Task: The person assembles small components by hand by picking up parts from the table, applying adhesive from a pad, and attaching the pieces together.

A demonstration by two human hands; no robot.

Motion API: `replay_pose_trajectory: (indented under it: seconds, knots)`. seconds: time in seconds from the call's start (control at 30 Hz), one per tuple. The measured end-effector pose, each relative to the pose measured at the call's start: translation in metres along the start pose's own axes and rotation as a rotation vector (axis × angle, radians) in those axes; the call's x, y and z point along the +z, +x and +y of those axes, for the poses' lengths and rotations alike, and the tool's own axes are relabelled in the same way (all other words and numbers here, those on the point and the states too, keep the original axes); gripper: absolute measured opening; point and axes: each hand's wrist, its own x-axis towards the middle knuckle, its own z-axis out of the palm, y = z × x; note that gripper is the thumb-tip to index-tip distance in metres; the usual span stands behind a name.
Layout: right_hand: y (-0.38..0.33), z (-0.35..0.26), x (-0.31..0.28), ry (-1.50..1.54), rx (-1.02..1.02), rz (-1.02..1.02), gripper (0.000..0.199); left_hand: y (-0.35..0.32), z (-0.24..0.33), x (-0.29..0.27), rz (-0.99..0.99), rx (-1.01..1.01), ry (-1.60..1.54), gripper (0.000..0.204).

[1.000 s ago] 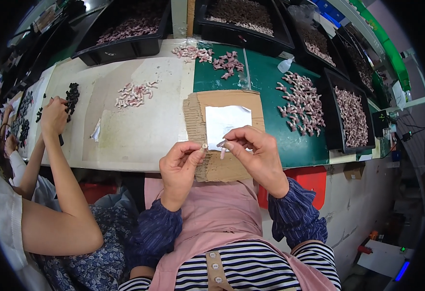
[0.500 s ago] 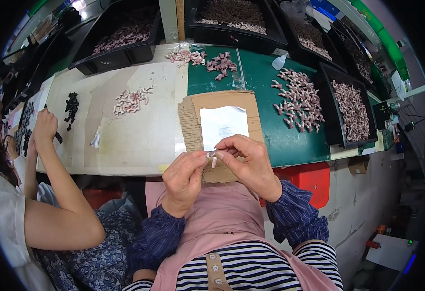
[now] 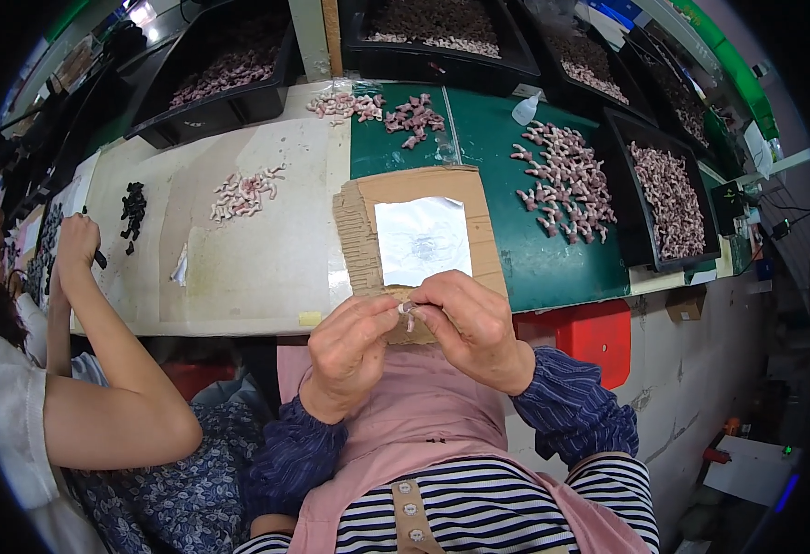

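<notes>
Between the fingertips of both hands is a small pinkish-white and dark moulded piece (image 3: 410, 317), mostly covered by fingers. My left hand (image 3: 354, 343) pinches its left side. From the right, my right hand (image 3: 471, 328) grips it with thumb and forefinger. Both hands are held above the near edge of a brown cardboard sheet (image 3: 483, 217), on which lies a white paper (image 3: 423, 226) with a greyish smudge. To the right, many similar two-tone pieces (image 3: 567, 180) are spread on the green mat (image 3: 553, 272).
Pale pieces (image 3: 246, 192) lie left of the cardboard; more pink ones (image 3: 414, 118) sit behind it. Black bins (image 3: 617, 175) full of pieces line the back and right. A small white bottle (image 3: 526, 109) stands near them. At left, a co-worker's hand (image 3: 78, 242) is beside black pieces (image 3: 132, 217).
Both hands have moved slightly lower in the picture, still pinching the small piece. The view has shifted a little. The co-worker's hand has moved slightly left and down.
</notes>
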Motion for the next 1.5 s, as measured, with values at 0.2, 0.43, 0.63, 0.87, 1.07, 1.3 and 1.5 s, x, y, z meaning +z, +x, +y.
replay_pose_trajectory:
  seconds: [0.2, 0.43, 0.63, 0.87, 1.07, 1.3, 1.5]
  knots:
    - [-0.017, 0.019, 0.012, 0.069, 0.116, -0.027, 0.015, -0.008, 0.003, 0.005, -0.05, -0.046, 0.132, 0.019]
    - [-0.028, 0.028, -0.012, 0.561, 0.625, -0.172, 0.013, -0.014, -0.011, 0.024, -0.148, 0.046, 0.152, 0.021]
    - [-0.034, 0.057, -0.037, 0.375, 0.586, 0.082, 0.01, -0.001, -0.008, 0.031, -0.124, -0.055, 0.137, 0.016]
    - [0.017, 0.175, -0.086, -0.406, 0.257, 0.502, 0.009, 0.0, -0.016, 0.031, -0.056, -0.211, 0.087, 0.012]
    - [0.023, 0.186, -0.09, -0.756, 0.127, 0.174, 0.011, -0.007, -0.041, 0.004, 0.055, -0.329, 0.099, 0.011]
    - [0.07, 0.17, -0.059, -0.605, 0.015, 0.145, 0.006, -0.009, -0.069, -0.011, 0.171, -0.516, -0.031, 0.01]
    - [0.14, 0.207, -0.012, -0.455, 0.031, -0.029, 0.011, -0.018, -0.072, -0.013, 0.183, -0.53, -0.014, 0.011]
